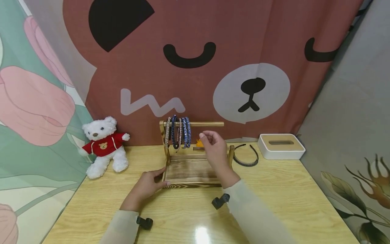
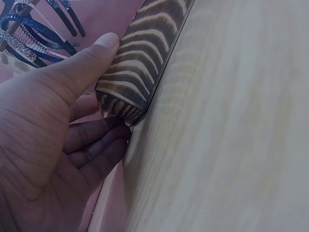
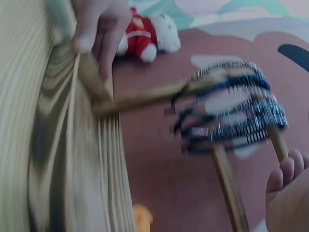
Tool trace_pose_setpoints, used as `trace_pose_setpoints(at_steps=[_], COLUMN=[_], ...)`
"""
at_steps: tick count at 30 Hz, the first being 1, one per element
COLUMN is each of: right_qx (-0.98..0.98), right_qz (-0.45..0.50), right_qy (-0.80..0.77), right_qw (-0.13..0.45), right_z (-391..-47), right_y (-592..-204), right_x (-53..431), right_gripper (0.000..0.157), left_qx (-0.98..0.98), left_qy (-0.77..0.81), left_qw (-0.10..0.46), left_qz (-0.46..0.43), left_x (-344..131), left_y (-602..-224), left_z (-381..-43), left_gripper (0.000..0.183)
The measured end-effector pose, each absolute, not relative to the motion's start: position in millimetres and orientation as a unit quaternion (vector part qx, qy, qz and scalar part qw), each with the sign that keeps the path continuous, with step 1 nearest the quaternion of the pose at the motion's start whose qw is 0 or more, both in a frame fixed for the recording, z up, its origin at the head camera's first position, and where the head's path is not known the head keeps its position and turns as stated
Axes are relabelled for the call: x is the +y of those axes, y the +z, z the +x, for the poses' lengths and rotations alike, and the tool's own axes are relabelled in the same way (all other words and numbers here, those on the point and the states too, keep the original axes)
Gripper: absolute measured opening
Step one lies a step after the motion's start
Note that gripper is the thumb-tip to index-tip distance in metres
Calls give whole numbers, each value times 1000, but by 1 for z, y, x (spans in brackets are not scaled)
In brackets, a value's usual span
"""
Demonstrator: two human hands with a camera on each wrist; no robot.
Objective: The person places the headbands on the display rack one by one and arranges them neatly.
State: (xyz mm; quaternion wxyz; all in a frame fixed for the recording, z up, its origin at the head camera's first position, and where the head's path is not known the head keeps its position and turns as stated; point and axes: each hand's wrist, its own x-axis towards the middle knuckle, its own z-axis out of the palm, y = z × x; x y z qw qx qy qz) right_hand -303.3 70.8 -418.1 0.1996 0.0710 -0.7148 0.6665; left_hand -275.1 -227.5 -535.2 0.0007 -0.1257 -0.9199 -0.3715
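A wooden headband stand (image 1: 195,185) stands on the table. Several glittery headbands (image 1: 184,132) in silver, blue and pink hang on the left part of its top rod (image 1: 207,124). My left hand (image 1: 146,184) grips the stand's front left corner. In the left wrist view its thumb lies along the striped front edge (image 2: 140,53), with the fingers at the lower end. My right hand (image 1: 216,150) is raised just below the top rod, fingers loosely curled, with nothing visible in them. In the right wrist view the headbands (image 3: 231,106) are blurred, and my fingertips (image 3: 287,169) overlap a rod.
A black toothed headband (image 1: 246,164) lies right of the stand, before a white tissue box (image 1: 281,152) with a wooden top. On the left sits a white teddy bear (image 1: 105,147) in a red sweater. Something small and orange (image 1: 199,143) shows behind the stand.
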Motion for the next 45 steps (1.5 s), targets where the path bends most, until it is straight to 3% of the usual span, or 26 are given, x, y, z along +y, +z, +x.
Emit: trace_pose_setpoints(at_steps=[12, 19, 22, 27, 34, 45], right_qx=[-829, -936, -952, -961, -963, -954], right_qz=[72, 125, 157, 170, 188, 227], right_qy=[512, 311, 257, 214, 189, 181], right_qw=[213, 104, 61, 39, 51, 68], right_z=[-287, -301, -311, -323, -331, -328], right_y=[-465, -481, -486, -496, -509, -521], right_x=[226, 294, 304, 308, 312, 320], right_gripper=[26, 32, 31, 31, 30, 9], left_qx=[-923, -924, -924, -924, -922, -922], left_qy=[-365, -361, -361, -362, -369, -367], left_qw=[-5, 2, 0, -3, -9, -3], left_qz=[-122, -125, -123, -122, -121, -124], left_x=[-226, -229, -229, -229, -226, -226], left_y=[-534, -530, -530, -532, -534, -533], left_z=[-275, -275, -275, -276, -273, -274], left_gripper=[72, 73, 73, 73, 72, 73])
